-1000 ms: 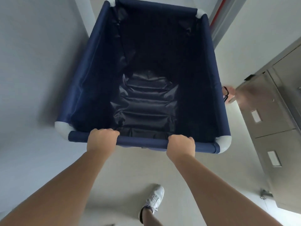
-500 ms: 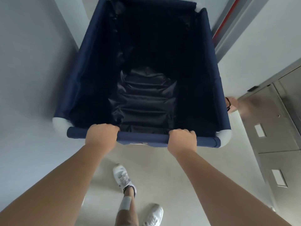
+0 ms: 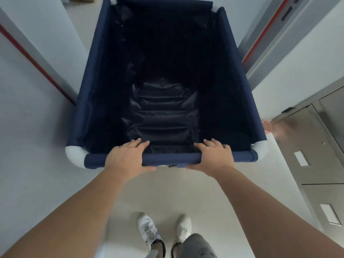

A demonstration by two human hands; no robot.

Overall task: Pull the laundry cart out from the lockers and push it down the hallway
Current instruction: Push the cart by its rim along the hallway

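The laundry cart [image 3: 93, 101] is a deep navy fabric bin with white corner pieces, standing straight ahead of me in the hallway. Its inside is dark, lined with crumpled black material, and holds nothing. My left hand [image 3: 125, 156] and my right hand [image 3: 214, 156] both rest over the near padded rail [image 3: 171, 159], fingers draped forward over the top and thumbs under it. The grey metal lockers [image 3: 316, 146] stand at the right, just beside the cart's near right corner.
White walls close in on both sides, with a grey and red door frame [image 3: 268, 32] at the upper right and another [image 3: 35, 60] at the left. My feet in white trainers [image 3: 149, 231] are on the pale floor below. Something pinkish [image 3: 267, 126] shows behind the cart's right corner.
My fists on the rail have loosened, and the fingers now lie flatter over the top. The cart sits more squarely ahead with more hallway showing, and both my feet stand side by side.
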